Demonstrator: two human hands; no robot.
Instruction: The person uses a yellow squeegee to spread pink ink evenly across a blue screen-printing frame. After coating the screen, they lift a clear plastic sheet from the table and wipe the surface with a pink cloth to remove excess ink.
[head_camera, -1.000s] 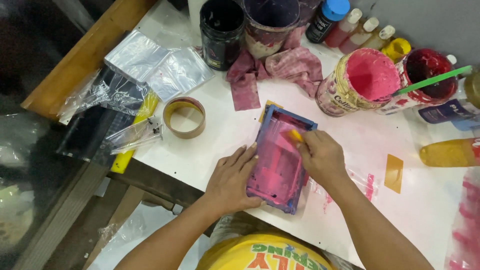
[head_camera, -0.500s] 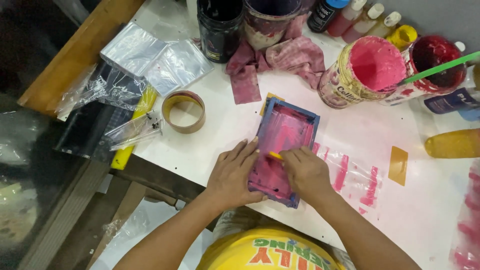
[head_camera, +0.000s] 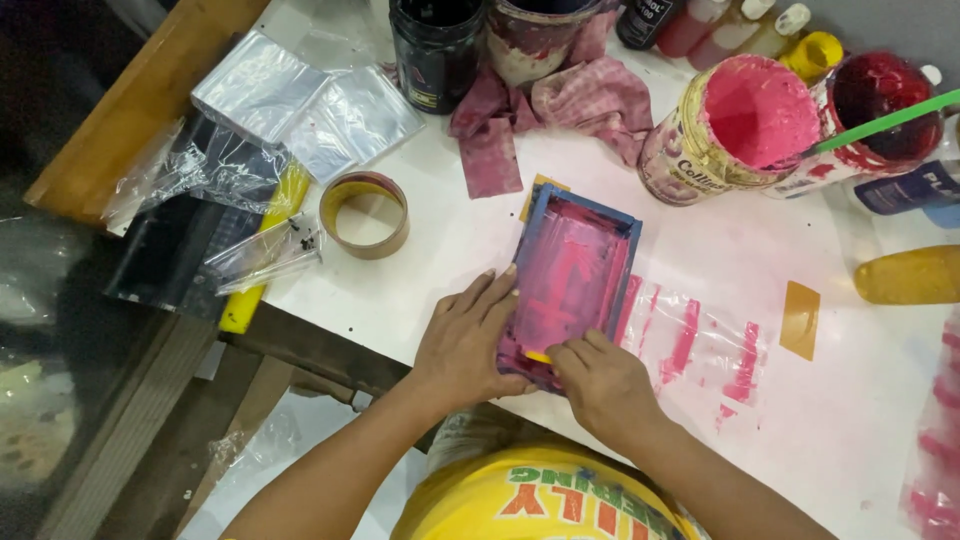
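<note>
Pink ink coats the mesh of the small blue-framed printing screen (head_camera: 570, 285), and the wet film is the main hazard here. The right hand (head_camera: 600, 385) is closed on a small yellow squeegee (head_camera: 538, 357) at the near end of the frame, fingers curled and pressed down onto it; only a sliver of the tool shows. The left hand (head_camera: 462, 340) lies flat, fingers together and extended, pressing on the frame's left edge and the tabletop (head_camera: 420, 290) beside it.

Judged risks: if the left hand eases, the frame may slide and smear the print beneath. A tilted squeegee may push ink over the frame's near wall onto the fingers. The clear plastic sheet (head_camera: 700, 345) just right of the frame already carries pink streaks and could transfer ink to the right wrist.

The screen sits directly ahead of both hands, its near end under the right fingertips, its long side touching the left fingers, angled slightly to the right.

Further out: a tape roll (head_camera: 365, 213) stands left of the frame, apart from it. An open tin of pink ink (head_camera: 745, 120) stands beyond, with a stained rag (head_camera: 560, 105) near it.
</note>
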